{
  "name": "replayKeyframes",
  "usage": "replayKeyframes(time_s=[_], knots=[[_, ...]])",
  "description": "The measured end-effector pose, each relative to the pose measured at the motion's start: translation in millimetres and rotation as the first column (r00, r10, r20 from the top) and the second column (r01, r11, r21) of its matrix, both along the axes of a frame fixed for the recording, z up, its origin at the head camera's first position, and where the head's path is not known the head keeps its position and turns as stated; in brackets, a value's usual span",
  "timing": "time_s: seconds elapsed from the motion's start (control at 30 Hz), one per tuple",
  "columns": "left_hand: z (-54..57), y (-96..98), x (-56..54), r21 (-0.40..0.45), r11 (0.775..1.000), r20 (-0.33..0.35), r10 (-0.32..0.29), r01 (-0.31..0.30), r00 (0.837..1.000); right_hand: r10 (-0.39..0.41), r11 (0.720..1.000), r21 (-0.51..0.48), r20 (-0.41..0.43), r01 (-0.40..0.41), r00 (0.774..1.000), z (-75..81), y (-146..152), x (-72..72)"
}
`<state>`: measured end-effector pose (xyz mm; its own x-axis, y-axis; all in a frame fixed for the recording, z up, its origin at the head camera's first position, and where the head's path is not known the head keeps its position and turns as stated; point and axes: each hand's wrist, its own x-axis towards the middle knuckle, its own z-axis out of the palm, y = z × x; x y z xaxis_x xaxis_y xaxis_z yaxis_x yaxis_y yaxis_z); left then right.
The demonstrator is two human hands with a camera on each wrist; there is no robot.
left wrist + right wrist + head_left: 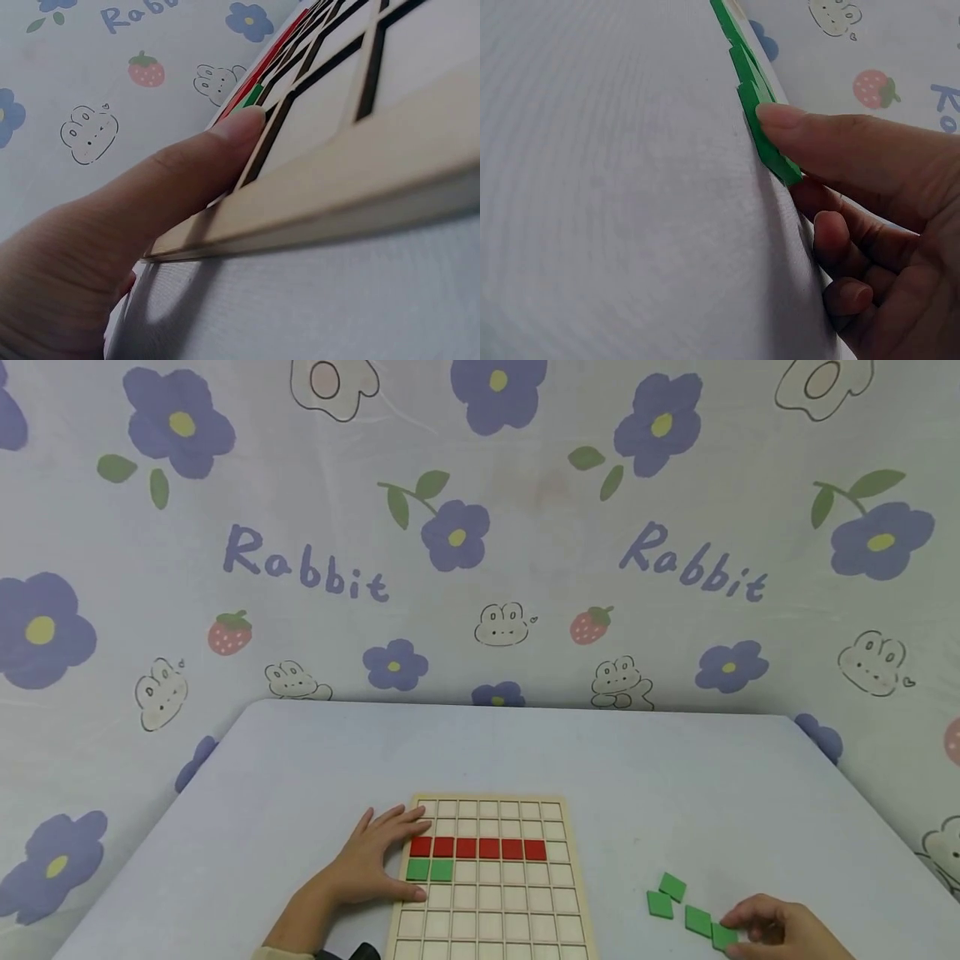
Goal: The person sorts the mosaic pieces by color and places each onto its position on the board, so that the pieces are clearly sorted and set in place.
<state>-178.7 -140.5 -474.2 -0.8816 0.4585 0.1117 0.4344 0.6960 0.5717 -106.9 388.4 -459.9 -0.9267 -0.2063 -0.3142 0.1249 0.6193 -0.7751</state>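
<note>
A wooden grid board (576, 877) lies on the table. Its third row holds several red square tiles (489, 849); below them, at the left end, sit two green tiles (430, 870). My left hand (363, 864) rests spread on the board's left edge, fingers by the upper rows and thumb (240, 129) on the frame. At the right, my right hand (787, 931) pinches a green square tile (759, 135) between thumb and forefinger, its other fingers curled. That tile is still down at the tabletop, touching a neighbouring tile (697, 921).
Two more loose green tiles (666, 897) lie just left of the right hand. The white table (450, 743) reaches back to a cloth backdrop (555, 552) printed with flowers and rabbits. A dark strap (360, 952) shows by the left wrist.
</note>
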Motion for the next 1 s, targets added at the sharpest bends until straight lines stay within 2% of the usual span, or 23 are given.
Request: replayKeyframes(time_s=[0.23,0.5,0.77,1.0], knots=[[0.0,-3.2,3.2,0.002,1.000,0.003,-0.016,0.016,1.000,0.027,0.999,-0.041,0.003,-0.027,1.000,0.3,-2.1,8.2],[0.1,-7.2,6.3,0.003,1.000,0.005,-0.027,0.027,1.000,0.002,0.996,-0.088,-0.007,-0.002,1.000,2.6,-7.2,18.3],[0.6,-7.5,7.1,0.012,0.999,0.004,-0.032,0.032,0.999,0.053,0.991,-0.119,-0.029,-0.056,0.998,3.3,-4.4,15.7],[-0.4,-7.7,6.4,0.014,0.999,0.000,-0.036,0.036,0.999,0.064,0.993,-0.101,-0.007,-0.064,0.998,7.9,-7.5,11.6]])
